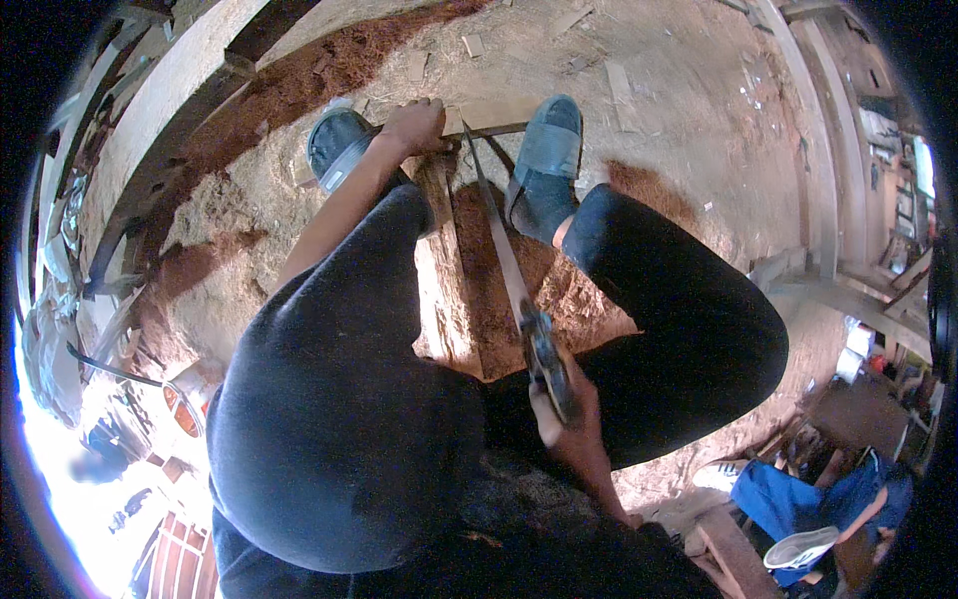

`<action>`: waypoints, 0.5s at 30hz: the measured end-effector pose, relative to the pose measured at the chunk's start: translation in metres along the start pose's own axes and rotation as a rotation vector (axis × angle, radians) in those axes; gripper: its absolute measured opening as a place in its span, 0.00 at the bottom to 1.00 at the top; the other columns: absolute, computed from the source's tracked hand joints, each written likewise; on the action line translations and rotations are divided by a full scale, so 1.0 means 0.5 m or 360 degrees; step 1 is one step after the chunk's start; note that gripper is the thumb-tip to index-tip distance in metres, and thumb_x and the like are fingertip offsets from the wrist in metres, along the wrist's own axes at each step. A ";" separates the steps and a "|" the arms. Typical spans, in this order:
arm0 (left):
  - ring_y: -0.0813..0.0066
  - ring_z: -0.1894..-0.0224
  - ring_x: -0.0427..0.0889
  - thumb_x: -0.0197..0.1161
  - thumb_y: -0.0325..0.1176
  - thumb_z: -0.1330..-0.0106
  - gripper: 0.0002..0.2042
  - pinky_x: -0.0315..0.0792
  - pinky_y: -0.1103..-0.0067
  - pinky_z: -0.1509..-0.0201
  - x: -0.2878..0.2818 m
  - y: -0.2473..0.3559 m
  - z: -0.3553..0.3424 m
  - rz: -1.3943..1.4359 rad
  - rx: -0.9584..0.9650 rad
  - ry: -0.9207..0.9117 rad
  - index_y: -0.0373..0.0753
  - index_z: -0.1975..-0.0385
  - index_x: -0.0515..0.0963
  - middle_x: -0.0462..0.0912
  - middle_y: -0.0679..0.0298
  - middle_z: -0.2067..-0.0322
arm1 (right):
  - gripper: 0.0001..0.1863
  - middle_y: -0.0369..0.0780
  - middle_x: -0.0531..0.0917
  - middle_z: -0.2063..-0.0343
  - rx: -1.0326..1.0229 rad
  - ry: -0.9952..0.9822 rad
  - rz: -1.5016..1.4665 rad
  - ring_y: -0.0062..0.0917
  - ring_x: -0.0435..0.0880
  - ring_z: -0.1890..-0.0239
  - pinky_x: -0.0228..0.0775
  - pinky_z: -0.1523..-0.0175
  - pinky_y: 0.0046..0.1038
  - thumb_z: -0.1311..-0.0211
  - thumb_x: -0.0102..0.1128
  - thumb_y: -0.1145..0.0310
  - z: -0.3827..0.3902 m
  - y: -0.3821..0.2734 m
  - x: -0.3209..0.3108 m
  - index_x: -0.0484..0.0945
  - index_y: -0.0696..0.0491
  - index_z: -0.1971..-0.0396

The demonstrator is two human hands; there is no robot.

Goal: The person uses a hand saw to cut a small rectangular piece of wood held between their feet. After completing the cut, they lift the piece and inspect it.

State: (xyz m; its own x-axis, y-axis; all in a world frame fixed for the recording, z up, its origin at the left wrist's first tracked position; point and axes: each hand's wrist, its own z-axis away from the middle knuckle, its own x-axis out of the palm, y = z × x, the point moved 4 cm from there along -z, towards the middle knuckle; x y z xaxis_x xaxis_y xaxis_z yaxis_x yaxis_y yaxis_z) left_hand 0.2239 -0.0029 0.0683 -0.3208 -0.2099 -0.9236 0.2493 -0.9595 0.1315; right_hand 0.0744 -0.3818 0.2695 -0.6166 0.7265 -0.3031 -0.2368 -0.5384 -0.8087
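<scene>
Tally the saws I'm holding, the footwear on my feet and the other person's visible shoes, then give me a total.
Handsaw: 1
Your dark footwear: 2
Other person's shoes: 2
Total: 5

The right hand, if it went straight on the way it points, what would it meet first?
Along the saw, the right hand would probably meet the wood strip at the left hand first; the saw seems to reach it, but depth is unclear.

1 saw [511, 272], 2 own grips [414, 127] [579, 419], 1 pr. slippers [339, 145] [552, 145]
</scene>
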 end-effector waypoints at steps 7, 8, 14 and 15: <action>0.47 0.49 0.77 0.70 0.42 0.49 0.26 0.73 0.56 0.48 0.021 -0.055 0.012 -0.0010 0.0015 0.0089 0.36 0.56 0.68 0.77 0.48 0.54 | 0.30 0.46 0.80 0.69 -0.0150 -0.0119 0.0089 0.30 0.82 0.66 0.73 0.58 0.24 0.49 0.54 0.82 -0.011 0.014 0.030 0.67 0.60 0.41; 0.47 0.49 0.77 0.70 0.41 0.49 0.25 0.73 0.56 0.48 0.015 -0.061 0.019 -0.0015 0.0008 0.0103 0.37 0.56 0.67 0.77 0.48 0.55 | 0.30 0.46 0.80 0.70 -0.0066 -0.0158 0.0066 0.30 0.82 0.67 0.73 0.59 0.25 0.49 0.54 0.82 0.005 -0.001 0.024 0.67 0.60 0.41; 0.46 0.50 0.77 0.70 0.41 0.49 0.26 0.73 0.56 0.49 0.030 -0.033 0.007 0.0059 0.0093 0.0096 0.36 0.56 0.67 0.76 0.48 0.56 | 0.27 0.48 0.81 0.61 -0.0368 0.0057 0.0018 0.30 0.82 0.61 0.72 0.52 0.27 0.44 0.53 0.81 -0.051 0.043 0.072 0.67 0.59 0.41; 0.46 0.50 0.77 0.70 0.42 0.49 0.26 0.73 0.56 0.49 0.021 -0.044 0.005 0.0035 0.0097 0.0111 0.36 0.56 0.67 0.76 0.48 0.56 | 0.27 0.48 0.81 0.59 -0.0341 0.0014 -0.0104 0.30 0.82 0.59 0.71 0.49 0.27 0.44 0.53 0.81 -0.054 0.034 0.075 0.67 0.59 0.41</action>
State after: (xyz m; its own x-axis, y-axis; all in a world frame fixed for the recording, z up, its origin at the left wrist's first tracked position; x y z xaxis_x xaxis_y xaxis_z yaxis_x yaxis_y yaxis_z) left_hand 0.2127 0.0156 0.0564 -0.2512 -0.2194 -0.9427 0.1987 -0.9649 0.1716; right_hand 0.0678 -0.3522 0.2306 -0.5983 0.7612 -0.2503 -0.1106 -0.3878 -0.9151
